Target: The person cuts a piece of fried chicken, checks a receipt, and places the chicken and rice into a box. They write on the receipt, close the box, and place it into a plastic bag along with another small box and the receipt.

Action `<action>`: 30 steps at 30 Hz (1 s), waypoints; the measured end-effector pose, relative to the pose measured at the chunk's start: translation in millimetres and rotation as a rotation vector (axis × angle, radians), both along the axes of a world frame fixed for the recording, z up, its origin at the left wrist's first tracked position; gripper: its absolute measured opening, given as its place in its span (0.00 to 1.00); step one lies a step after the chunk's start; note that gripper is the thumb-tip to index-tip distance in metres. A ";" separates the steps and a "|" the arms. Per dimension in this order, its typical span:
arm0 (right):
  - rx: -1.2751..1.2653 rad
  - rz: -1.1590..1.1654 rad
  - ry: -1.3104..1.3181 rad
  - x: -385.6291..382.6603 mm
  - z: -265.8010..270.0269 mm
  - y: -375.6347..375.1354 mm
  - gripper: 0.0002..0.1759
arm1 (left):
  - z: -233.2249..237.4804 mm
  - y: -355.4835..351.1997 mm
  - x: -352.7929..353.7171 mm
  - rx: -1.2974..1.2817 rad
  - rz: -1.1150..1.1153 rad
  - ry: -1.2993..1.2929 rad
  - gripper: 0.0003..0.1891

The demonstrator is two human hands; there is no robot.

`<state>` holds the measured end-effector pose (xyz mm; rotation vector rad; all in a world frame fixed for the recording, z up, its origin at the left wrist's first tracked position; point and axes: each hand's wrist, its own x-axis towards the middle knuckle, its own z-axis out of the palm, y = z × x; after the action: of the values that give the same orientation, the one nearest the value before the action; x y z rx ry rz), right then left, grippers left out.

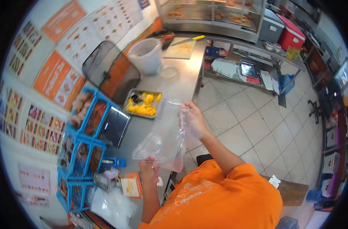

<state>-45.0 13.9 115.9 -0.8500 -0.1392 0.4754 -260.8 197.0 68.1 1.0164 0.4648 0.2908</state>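
A clear plastic bag (pixel 162 139) is stretched between my two hands over the counter's edge. My left hand (pixel 148 170) pinches its lower left edge between thumb and fingers. At its upper right side, my right hand (pixel 193 120) grips the plastic, with part of the fingers showing through the film. Just beyond the bag, a metal tray (pixel 127 103) on the counter holds yellow food pieces (pixel 147 105) and a small black item (pixel 135 99).
Blue stacked baskets (pixel 80 139) and a dark tablet (pixel 114 126) stand left. A white bucket (pixel 145 57), a cutting board (pixel 179 49) and a yellow-handled knife (pixel 189 39) sit farther back. More plastic bags (pixel 113 208) lie near left. A glass display case (pixel 212 17) stands behind.
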 end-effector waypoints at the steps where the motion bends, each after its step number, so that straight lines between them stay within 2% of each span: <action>1: -0.007 -0.034 0.021 18.0 -9.8 -27.6 0.07 | 2.3 -15.6 26.7 -0.019 -0.072 0.003 0.09; 2: -0.001 -0.064 0.027 35.6 -19.4 -55.0 0.07 | 34.0 -51.6 62.4 0.001 0.029 0.165 0.08; 3: -0.020 -0.138 0.037 51.2 -27.4 -81.9 0.07 | 38.3 -63.3 87.3 0.002 0.004 0.168 0.08; 5: -0.061 -0.222 0.031 80.3 -25.8 -141.5 0.07 | 41.5 -91.8 132.2 0.029 -0.241 0.059 0.08; 7: -0.431 -0.354 0.016 98.2 -22.5 -193.7 0.07 | 28.2 -99.8 166.8 0.057 -0.298 0.045 0.08; 8: -0.434 -0.364 0.005 105.6 -23.1 -215.8 0.07 | 16.5 -99.5 185.4 0.113 -0.348 0.061 0.09; 10: -0.637 -0.701 -0.128 118.0 -24.7 -244.6 0.09 | 10.3 -109.6 224.0 0.171 -0.394 0.065 0.10; 11: -0.640 -0.705 -0.136 121.9 -21.9 -251.1 0.09 | 10.0 -120.1 243.8 0.220 -0.390 0.111 0.11; 13: -0.817 -0.670 -0.267 123.2 -8.7 -266.1 0.11 | 18.0 -150.9 280.5 0.248 -0.394 0.154 0.12; 15: -0.831 -0.343 -0.393 130.6 -15.3 -252.9 0.12 | 36.1 -187.4 314.9 0.296 -0.545 0.200 0.12; 16: -0.956 -0.157 -0.483 138.2 -12.1 -240.7 0.12 | 23.6 -200.3 331.4 0.279 -0.554 0.189 0.12; 17: -1.075 0.037 -0.565 146.0 -5.5 -228.7 0.12 | 2.4 -211.0 346.1 0.505 -0.686 -0.005 0.13; 18: -1.058 0.120 -0.464 157.1 6.5 -220.0 0.13 | -9.5 -219.0 364.6 0.732 -0.800 -0.213 0.14; 19: -1.041 0.197 -0.370 173.8 15.3 -217.3 0.13 | 3.2 -224.2 384.4 0.723 -0.795 -0.234 0.14; 20: -1.062 0.187 -0.388 195.5 9.7 -223.2 0.13 | 20.2 -226.3 403.1 0.839 -0.914 -0.197 0.13; 21: -0.965 0.225 -0.318 215.5 -3.3 -229.5 0.13 | 37.0 -226.9 423.7 0.959 -1.030 -0.159 0.13; 22: -0.867 0.263 -0.243 233.0 -16.0 -235.3 0.14 | 43.3 -224.1 443.7 0.864 -1.046 -0.146 0.10; 23: -0.886 0.255 -0.252 248.7 -26.1 -239.2 0.14 | 16.2 -218.8 465.2 0.856 -1.042 -0.169 0.10; 24: -1.005 0.229 -0.361 268.4 -32.9 -242.7 0.12 | -29.4 -213.2 491.5 0.778 -0.972 -0.188 0.09; 25: -1.125 0.213 -0.471 290.1 -32.7 -246.7 0.12 | -51.7 -207.1 519.8 0.694 -0.896 -0.202 0.10; 26: -1.147 0.225 -0.485 310.3 -28.4 -252.9 0.12 | -35.0 -196.5 546.1 0.739 -0.785 -0.127 0.11; 28: -1.465 0.019 -0.552 348.9 -20.1 -272.2 0.11 | 6.1 -173.6 593.8 0.762 -0.606 -0.050 0.10; 29: -1.482 0.023 -0.561 369.6 -14.5 -283.4 0.11 | 15.0 -164.1 617.3 0.748 -0.540 -0.053 0.08; 30: -1.465 -0.004 -0.504 387.9 -8.8 -294.8 0.12 | 8.4 -152.5 641.1 0.869 -0.484 -0.105 0.10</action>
<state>342.9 -280.9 107.2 -2.4053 -0.2508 0.2929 380.3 44.6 76.5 1.9056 -0.0423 0.0980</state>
